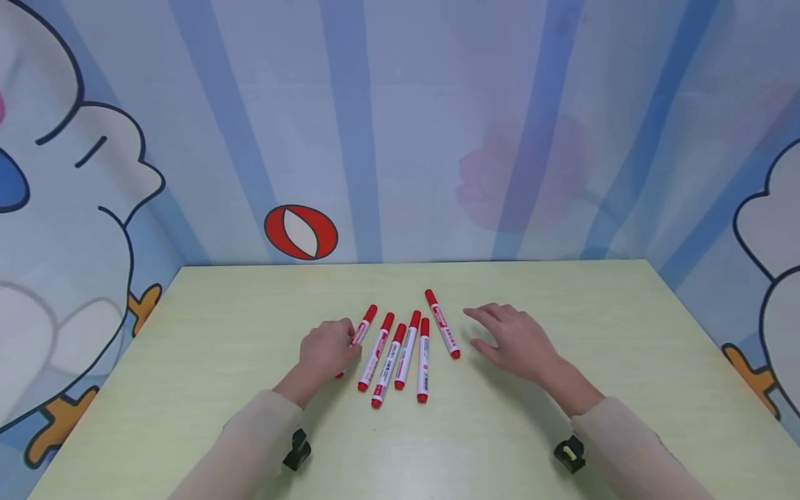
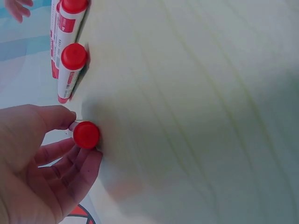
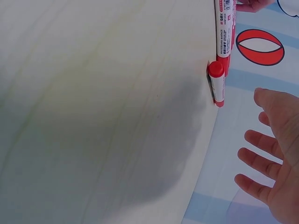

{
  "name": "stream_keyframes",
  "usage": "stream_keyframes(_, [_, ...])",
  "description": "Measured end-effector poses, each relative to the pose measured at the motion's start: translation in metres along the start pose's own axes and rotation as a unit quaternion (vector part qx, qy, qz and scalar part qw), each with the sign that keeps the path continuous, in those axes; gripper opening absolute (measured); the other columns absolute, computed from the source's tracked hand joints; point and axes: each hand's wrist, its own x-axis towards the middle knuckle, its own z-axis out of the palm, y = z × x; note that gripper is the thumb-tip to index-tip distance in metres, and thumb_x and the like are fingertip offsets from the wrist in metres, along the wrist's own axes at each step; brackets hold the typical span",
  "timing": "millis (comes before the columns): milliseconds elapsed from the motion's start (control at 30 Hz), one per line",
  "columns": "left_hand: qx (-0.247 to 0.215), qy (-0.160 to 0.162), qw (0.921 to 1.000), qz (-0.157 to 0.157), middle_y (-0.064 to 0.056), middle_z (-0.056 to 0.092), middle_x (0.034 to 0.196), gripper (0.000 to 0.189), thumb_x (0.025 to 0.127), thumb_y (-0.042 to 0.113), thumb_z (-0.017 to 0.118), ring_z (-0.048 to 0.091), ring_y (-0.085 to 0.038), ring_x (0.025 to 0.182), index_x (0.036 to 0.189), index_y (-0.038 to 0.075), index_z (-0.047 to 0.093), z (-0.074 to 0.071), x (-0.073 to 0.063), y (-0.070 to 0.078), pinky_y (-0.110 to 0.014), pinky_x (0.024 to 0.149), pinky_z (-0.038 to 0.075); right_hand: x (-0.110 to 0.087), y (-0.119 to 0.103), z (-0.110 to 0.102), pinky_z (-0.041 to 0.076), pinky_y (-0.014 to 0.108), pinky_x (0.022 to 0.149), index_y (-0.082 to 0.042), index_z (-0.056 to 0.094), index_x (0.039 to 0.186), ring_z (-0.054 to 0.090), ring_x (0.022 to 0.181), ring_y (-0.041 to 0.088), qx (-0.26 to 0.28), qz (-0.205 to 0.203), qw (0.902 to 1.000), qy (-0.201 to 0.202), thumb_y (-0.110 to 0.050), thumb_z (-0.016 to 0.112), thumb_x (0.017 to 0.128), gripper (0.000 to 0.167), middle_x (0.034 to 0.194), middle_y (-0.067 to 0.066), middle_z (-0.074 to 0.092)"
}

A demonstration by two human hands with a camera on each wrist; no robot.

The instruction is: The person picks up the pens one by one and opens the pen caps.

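Observation:
Several red-and-white whiteboard markers lie on the table. The leftmost marker is gripped by my left hand. In the left wrist view, the thumb and curled fingers of that hand are on either side of the marker's red end. Just right of it, a loose row of markers lies side by side. A separate marker lies farther back, tilted the other way. My right hand hovers to its right, fingers spread and holding nothing; the right wrist view shows these fingers apart from the nearest marker.
The pale wooden table runs back to a blue striped backdrop with cartoon prints and a red-and-white ball picture. Small black devices sit at both wrists, one by the left sleeve and one by the right sleeve.

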Motion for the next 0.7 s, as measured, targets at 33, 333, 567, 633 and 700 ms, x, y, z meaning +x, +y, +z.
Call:
stream_keyframes(33, [0.0,0.0,1.0,0.0,-0.004,0.058,0.077,0.032,0.081,0.026,0.07,0.052,-0.014,0.051,0.104,0.008,0.058,0.0,0.001,-0.001,-0.022,0.046,0.04,0.0,-0.001,0.0,0.05,0.042,0.079,-0.017,0.054,0.128,0.059,0.1,0.026,0.0,0.001,1.0,-0.002,-0.032,0.071,0.079,0.054,0.114,0.008,0.06])
stream_keyframes(333, [0.005,0.007,0.9999,0.009,-0.004,0.059,0.079,0.031,0.08,0.026,0.07,0.052,-0.014,0.056,0.103,0.008,0.059,0.003,0.003,-0.006,-0.023,0.048,0.04,0.001,-0.003,-0.001,0.05,0.042,0.08,-0.017,0.054,0.128,0.058,0.102,0.026,0.008,0.007,0.9999,-0.002,-0.031,0.072,0.078,0.055,0.116,0.008,0.06])
stream_keyframes(567, [0.02,0.018,0.9994,0.019,-0.002,0.059,0.079,0.027,0.081,0.025,0.069,0.052,-0.015,0.061,0.102,0.01,0.061,-0.003,0.003,-0.008,-0.025,0.055,0.042,0.001,-0.003,-0.001,0.05,0.041,0.081,-0.017,0.054,0.128,0.058,0.103,0.026,0.009,0.003,0.9999,0.005,-0.031,0.072,0.078,0.055,0.116,0.008,0.06])
stream_keyframes(633, [0.022,0.021,0.9993,0.022,-0.002,0.06,0.08,0.027,0.081,0.025,0.069,0.051,-0.015,0.062,0.103,0.01,0.061,-0.005,0.003,-0.008,-0.025,0.057,0.042,0.001,-0.002,-0.001,0.05,0.041,0.081,-0.017,0.054,0.128,0.058,0.103,0.026,0.01,0.002,0.9999,0.006,-0.031,0.072,0.078,0.055,0.116,0.008,0.06])
stream_keyframes(700, [0.026,0.021,0.9992,0.024,-0.002,0.06,0.079,0.029,0.081,0.026,0.069,0.052,-0.015,0.062,0.104,0.011,0.061,-0.008,0.002,-0.009,-0.026,0.057,0.042,0.001,-0.002,0.0,0.05,0.041,0.081,-0.017,0.054,0.128,0.058,0.103,0.025,0.01,0.001,0.9999,0.007,-0.031,0.072,0.078,0.055,0.117,0.008,0.059])
